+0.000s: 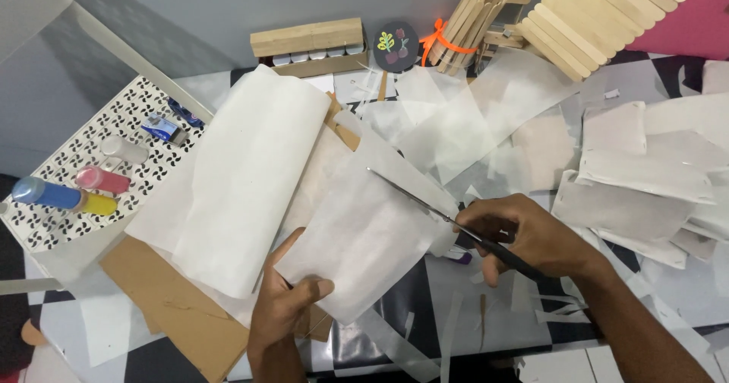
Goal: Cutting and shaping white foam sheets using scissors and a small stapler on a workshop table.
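My left hand (285, 299) pinches the near edge of a sheet of thin white translucent paper (364, 231), thumb on top. My right hand (524, 235) grips a pair of dark-handled scissors (425, 204), whose blades point up and to the left and lie across the top edge of that sheet. A large curled white paper roll (243, 178) rests to the left, partly over brown cardboard (182, 307).
Several cut paper pieces (645, 178) lie at right and loose strips (448, 330) near the front edge. Paint bottles (68, 197) sit on a patterned tray at left. Wooden stick panels (600, 11), a stick bundle (467, 26) and a wooden block (307, 37) line the back wall.
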